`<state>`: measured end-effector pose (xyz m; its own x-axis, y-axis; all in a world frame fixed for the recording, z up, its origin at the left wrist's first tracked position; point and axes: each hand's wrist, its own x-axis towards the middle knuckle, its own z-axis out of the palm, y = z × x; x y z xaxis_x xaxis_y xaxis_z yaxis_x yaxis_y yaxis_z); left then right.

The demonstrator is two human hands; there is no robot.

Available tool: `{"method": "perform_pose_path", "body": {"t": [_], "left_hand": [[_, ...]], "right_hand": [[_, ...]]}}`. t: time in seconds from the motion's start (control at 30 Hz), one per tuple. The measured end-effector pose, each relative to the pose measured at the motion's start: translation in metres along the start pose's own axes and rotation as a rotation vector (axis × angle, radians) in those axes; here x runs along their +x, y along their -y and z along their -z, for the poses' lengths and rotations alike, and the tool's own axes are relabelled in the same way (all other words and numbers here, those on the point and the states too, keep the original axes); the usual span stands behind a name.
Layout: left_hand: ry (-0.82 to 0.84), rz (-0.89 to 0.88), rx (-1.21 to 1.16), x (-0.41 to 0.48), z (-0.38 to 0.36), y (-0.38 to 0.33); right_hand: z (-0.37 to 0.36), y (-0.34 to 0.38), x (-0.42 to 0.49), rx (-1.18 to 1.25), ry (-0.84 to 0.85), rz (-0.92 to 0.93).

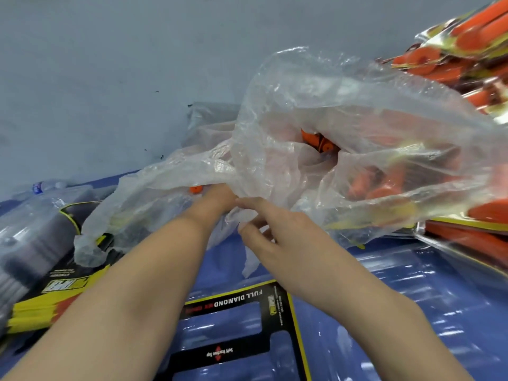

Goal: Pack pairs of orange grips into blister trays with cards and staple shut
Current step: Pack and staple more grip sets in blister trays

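Observation:
A big clear plastic bag (343,127) is lifted in the middle, with orange grips (320,141) showing through its opening and more orange grips (382,188) blurred behind the film. My left hand (220,199) reaches under the bag's edge, its fingers hidden by plastic. My right hand (272,224) pinches a fold of the bag just beside it. An open blister tray with a black and yellow card (242,320) lies on the blue table below my arms.
Packed blister packs of orange grips (467,50) are piled at the right. A stack of yellow-edged cards (41,303) and clear empty trays (30,229) sit at the left, with a plastic bottle (41,187) behind. A grey wall (110,78) stands close behind.

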<state>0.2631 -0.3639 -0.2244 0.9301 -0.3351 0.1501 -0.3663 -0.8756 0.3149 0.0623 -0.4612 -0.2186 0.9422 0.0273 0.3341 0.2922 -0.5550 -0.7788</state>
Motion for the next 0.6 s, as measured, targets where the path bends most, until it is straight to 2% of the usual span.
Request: {"method": "perform_pose_path", "body": {"t": [0.07, 0.17, 0.33, 0.47, 0.6], "left_hand": [[-0.007, 0.031, 0.032, -0.006, 0.009, 0.003], [-0.172, -0.009, 0.113, -0.019, 0.026, 0.028], [-0.280, -0.118, 0.201, -0.102, 0.077, 0.064], [-0.421, -0.167, 0.140, -0.188, 0.106, 0.062], [-0.528, -0.321, 0.086, -0.238, 0.109, 0.038]], "right_hand": [[0.002, 0.002, -0.003, -0.015, 0.000, -0.007], [0.005, 0.005, -0.009, -0.041, 0.024, -0.023], [0.003, 0.018, -0.021, -0.099, -0.027, 0.028], [-0.002, 0.031, -0.030, -0.203, -0.144, 0.121], [-0.016, 0.043, -0.047, -0.280, -0.072, 0.192]]}}
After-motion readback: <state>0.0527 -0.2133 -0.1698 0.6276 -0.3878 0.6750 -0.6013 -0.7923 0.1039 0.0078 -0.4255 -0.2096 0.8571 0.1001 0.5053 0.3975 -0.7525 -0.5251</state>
